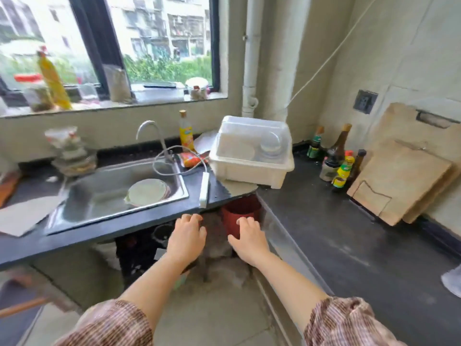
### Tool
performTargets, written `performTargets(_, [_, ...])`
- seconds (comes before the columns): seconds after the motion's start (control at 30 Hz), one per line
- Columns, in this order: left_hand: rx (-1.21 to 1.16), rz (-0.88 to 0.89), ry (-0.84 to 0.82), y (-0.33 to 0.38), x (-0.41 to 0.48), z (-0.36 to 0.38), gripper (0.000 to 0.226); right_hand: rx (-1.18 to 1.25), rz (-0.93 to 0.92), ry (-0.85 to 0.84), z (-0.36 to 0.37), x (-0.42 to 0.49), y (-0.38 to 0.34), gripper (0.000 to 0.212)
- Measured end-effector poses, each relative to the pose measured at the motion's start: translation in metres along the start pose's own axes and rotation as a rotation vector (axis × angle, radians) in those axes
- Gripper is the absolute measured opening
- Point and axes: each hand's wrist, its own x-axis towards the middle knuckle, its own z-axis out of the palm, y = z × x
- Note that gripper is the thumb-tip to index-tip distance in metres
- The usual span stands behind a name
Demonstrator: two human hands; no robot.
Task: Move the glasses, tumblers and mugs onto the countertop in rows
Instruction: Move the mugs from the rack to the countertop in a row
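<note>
Behind the cloudy lid of the dish box (252, 148), only pale round shapes, too hazy to tell cups from bowls. Below the counter edge (99, 236), dark clutter too blurred to name. Red bucket (240, 213) partly covered by the right hand (248, 237). At the right border, a clear thing (452, 283) cut off, kind unknown. Windowsill jars (37, 93) smeared. Labels on the sauce bottles (343, 168) too small to read.
</note>
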Motion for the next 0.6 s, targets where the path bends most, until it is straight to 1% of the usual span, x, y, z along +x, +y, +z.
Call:
performTargets(0.1, [0.089,-0.112,0.069,-0.074,-0.011,-0.057,0.034,-0.033,-0.157,-0.04,0.029,0.012,-0.082,0.047])
performTargets(0.3, [0.139,-0.335,0.189,-0.189,-0.03,-0.149,0.035,-0.126,-0.449,-0.101,0.073,0.038,-0.227,0.051])
performTargets(0.47, [0.19,-0.455,0.269,-0.269,-0.032,-0.2,0.034,-0.154,-0.654,-0.132,0.112,0.06,-0.328,0.049])
performTargets(0.6, [0.23,-0.517,0.326,-0.333,-0.017,-0.238,0.035,-0.178,-0.762,-0.124,0.143,0.09,-0.406,0.052])
